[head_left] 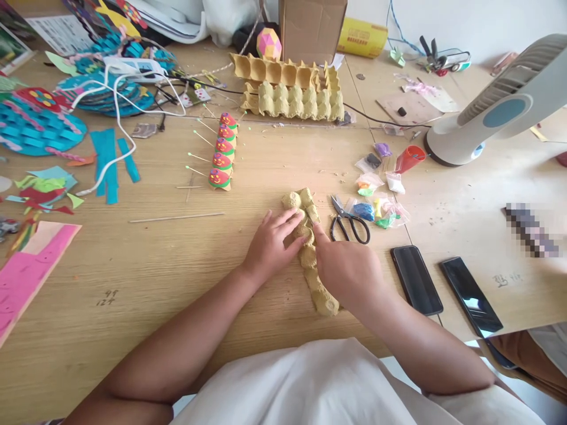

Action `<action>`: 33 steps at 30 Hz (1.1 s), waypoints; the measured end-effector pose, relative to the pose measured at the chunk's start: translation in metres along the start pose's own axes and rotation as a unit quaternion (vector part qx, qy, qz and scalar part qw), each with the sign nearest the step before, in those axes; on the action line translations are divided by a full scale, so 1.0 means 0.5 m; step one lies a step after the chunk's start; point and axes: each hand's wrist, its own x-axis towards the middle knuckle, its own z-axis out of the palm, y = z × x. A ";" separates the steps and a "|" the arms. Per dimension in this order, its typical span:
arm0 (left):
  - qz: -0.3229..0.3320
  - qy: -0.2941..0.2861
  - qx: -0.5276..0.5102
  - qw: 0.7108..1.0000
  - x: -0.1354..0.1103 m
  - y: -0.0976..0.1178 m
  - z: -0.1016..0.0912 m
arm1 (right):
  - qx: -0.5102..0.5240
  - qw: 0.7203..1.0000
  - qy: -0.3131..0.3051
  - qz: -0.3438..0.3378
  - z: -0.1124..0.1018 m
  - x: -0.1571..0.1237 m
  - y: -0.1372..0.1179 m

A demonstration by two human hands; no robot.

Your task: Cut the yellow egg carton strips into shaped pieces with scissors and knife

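A strip of tan pulp egg carton (321,289) lies lengthwise on the table before me. My left hand (277,245) holds its upper part, with fingers and thumb pressed on the cups. On the strip's right side is my right hand (348,262), its fingers curled and the index finger stretched along the carton's edge. Whatever sits in its grip is mostly hidden under the fingers. Black-handled scissors (349,224) lie just beyond the right hand, blades partly apart. Farther off stands a painted egg-carton caterpillar (224,152) with red and green segments and thin green-tipped sticks.
More egg cartons (301,101) lie at the back. Small bags of coloured clay (364,211) and a red cup (410,158) are right of centre. Two phones (416,280) and a white fan (491,106) stand farther right. A thin stick (177,218) and blue paper strips (105,165) lie left.
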 end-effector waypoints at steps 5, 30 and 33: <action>0.015 -0.006 -0.008 1.000 -0.004 0.001 0.000 | 0.019 1.000 0.015 0.003 -0.007 -0.014 0.031; 0.001 -0.060 0.076 0.995 0.014 -0.017 -0.011 | 0.076 0.995 0.069 0.001 0.023 0.038 0.009; 0.002 -0.062 0.069 0.996 0.015 -0.017 -0.013 | 0.081 0.995 0.060 0.000 0.020 0.039 0.012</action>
